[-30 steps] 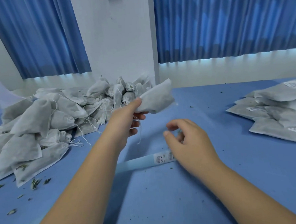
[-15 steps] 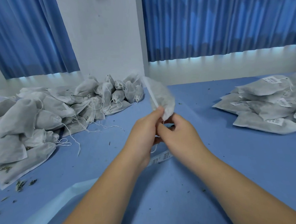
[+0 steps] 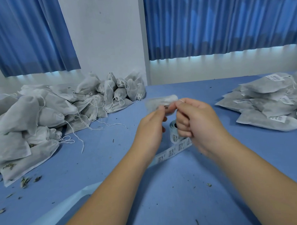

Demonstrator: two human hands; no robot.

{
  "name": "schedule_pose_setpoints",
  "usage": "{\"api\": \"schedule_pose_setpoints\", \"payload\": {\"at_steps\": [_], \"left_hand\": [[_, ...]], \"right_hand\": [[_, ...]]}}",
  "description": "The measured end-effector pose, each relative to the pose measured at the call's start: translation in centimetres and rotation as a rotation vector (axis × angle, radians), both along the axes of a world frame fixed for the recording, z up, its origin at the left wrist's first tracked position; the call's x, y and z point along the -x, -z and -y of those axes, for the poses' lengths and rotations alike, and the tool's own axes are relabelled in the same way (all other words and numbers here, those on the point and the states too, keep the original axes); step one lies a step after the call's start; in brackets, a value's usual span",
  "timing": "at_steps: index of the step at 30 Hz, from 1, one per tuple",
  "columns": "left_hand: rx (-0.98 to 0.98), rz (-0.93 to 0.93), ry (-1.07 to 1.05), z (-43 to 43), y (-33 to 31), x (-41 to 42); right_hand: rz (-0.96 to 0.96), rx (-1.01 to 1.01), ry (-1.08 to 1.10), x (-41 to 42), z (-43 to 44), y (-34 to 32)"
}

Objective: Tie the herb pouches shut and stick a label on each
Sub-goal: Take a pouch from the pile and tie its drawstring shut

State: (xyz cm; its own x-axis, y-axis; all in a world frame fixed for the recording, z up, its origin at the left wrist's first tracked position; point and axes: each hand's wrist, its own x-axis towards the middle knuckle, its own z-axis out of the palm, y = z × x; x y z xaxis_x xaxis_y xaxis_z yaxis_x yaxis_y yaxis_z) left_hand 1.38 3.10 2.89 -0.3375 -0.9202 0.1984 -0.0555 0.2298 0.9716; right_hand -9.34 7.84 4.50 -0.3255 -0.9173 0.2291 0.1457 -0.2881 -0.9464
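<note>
While the left hand [image 3: 151, 124] and right hand [image 3: 196, 120] pinch a blurred herb pouch [image 3: 161, 101] above mid-table [image 3: 166, 197], a label roll [image 3: 175, 134] lies just beneath, untied pouches [image 3: 50, 115] heaped far left.

Grey-white pouches [image 3: 41, 118], a blue table [image 3: 182, 188], pleated blue curtains [image 3: 222, 20], and white barcode-printed labels [image 3: 173, 149].

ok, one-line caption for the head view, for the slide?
Both hands work a herb pouch above the label strip, between untied and labelled piles.
</note>
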Motion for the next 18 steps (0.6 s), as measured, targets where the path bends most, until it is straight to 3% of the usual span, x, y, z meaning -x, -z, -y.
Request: {"api": "schedule_pose_setpoints", "payload": {"at_steps": [3,7,12,18], "left_hand": [[0.212,0.087,0.049,0.1,0.6,0.2],[0.533,0.406,0.164,0.4,1.8,0.0],[0.634,0.605,0.223,0.6,2.2,0.1],[0.702,0.730,0.121,1.1,2.0,-0.2]], "right_hand": [[0.096,0.056,-0.019,1.1,0.3,-1.2],[0.163,0.116,-0.004,3.1,0.5,-2.8],[0.123,0.271,0.096,5.1,-0.5,-4.3],[0.040,0.350,0.175,6.4,-2.1,-5.1]]}}
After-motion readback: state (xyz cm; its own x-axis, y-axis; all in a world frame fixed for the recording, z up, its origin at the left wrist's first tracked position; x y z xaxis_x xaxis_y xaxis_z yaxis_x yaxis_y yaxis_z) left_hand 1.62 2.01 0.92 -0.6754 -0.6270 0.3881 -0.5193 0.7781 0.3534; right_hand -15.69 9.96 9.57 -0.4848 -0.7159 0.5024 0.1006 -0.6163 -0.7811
